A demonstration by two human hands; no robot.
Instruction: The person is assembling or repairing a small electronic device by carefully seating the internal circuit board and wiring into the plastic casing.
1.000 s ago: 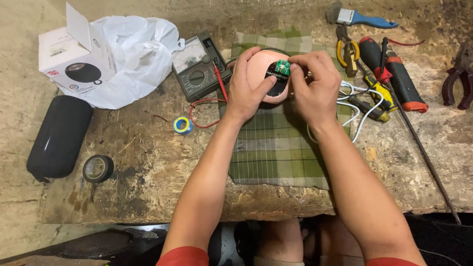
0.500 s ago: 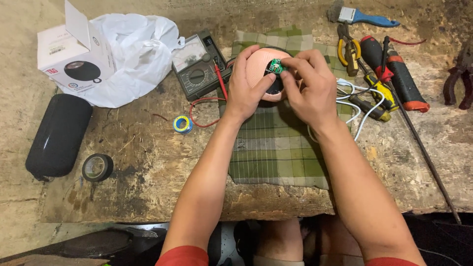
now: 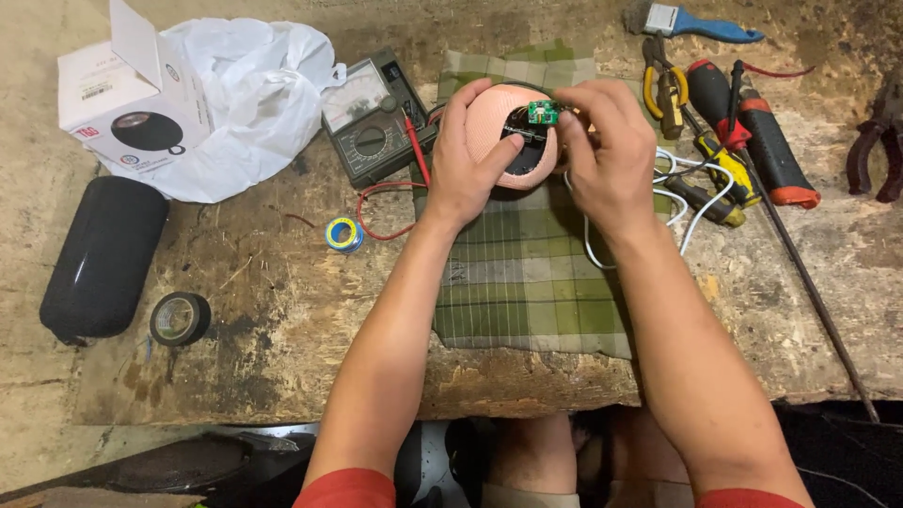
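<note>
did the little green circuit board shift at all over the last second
Barely. The green circuit board sits a touch nearer the right hand on the pink round housing, but against the multimeter its place is almost unchanged.

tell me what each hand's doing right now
Left hand: closed around the pink round device.
Right hand: fingers pinching the small green circuit board.
</note>
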